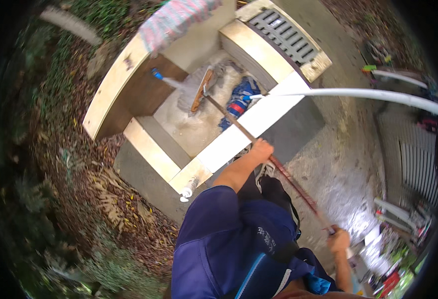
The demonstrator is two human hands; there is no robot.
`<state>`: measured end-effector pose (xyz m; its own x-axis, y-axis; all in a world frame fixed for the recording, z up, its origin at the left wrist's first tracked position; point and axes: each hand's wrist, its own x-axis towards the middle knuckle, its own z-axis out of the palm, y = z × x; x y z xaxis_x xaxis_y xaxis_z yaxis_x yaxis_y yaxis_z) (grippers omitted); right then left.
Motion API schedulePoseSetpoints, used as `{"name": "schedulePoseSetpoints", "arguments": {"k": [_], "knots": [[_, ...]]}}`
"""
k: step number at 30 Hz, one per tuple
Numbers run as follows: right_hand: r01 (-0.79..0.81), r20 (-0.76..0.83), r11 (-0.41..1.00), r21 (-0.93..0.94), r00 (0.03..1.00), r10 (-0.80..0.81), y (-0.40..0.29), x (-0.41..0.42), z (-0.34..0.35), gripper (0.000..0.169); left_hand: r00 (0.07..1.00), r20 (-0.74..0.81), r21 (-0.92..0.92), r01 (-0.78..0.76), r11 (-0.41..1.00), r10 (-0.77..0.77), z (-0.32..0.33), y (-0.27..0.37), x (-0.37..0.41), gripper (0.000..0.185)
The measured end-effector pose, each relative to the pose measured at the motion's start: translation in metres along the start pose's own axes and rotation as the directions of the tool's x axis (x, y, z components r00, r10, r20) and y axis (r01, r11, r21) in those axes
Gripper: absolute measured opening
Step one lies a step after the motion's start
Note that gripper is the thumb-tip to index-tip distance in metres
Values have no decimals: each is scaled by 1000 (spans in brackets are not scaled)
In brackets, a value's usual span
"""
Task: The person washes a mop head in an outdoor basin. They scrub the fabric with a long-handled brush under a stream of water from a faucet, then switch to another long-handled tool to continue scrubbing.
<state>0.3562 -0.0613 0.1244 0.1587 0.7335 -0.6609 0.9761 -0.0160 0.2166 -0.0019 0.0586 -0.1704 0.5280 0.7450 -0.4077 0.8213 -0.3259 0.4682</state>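
Note:
A long pole runs diagonally across the view, with a wooden crosspiece head [201, 91] at its far end. My left hand [262, 149] is closed around the middle of the pole [291, 178]. Lower down, my right hand [339, 240] grips near its other end. The head rests inside a tiled wash basin [148, 147], against a wet greyish mass [222, 69] that I cannot identify. Beside it lies a soaked blue cloth [243, 89] with a red band. From a blue tap [156, 73] on the basin's brown wall, water streams down towards the head.
A white pipe [372, 94] with a blue tip reaches over the basin's front rim. A pump bottle [190, 188] stands on the near left corner. Striped sheeting [177, 24] hangs over the back wall. A grey slatted board [283, 35] sits at right. Leaf litter [129, 194] covers the left.

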Motion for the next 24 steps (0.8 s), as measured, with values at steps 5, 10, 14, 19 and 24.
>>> {"name": "schedulePoseSetpoints", "arguments": {"k": [5, 10, 14, 19, 24], "knots": [[176, -551, 869, -462, 711, -437, 10, 39, -141, 33, 749, -575, -406, 89, 910, -330, -81, 19, -5, 11], [176, -602, 761, -625, 511, -613, -76, 28, -135, 40, 118, -670, -730, 76, 679, -733, -39, 16, -27, 34], [435, -386, 789, -433, 701, -599, -81, -15, -74, 42, 615, 334, -627, -421, -656, -714, 50, 31, -53, 46], [72, 434, 965, 253, 883, -179, -4, 1, 34, 43, 656, 500, -242, -522, -818, -566, 118, 54, -15, 38], [16, 422, 945, 326, 892, -161, 4, 46, 137, 29, 507, 554, -457, -479, -750, -661, 124, 17, -1, 31]]}}
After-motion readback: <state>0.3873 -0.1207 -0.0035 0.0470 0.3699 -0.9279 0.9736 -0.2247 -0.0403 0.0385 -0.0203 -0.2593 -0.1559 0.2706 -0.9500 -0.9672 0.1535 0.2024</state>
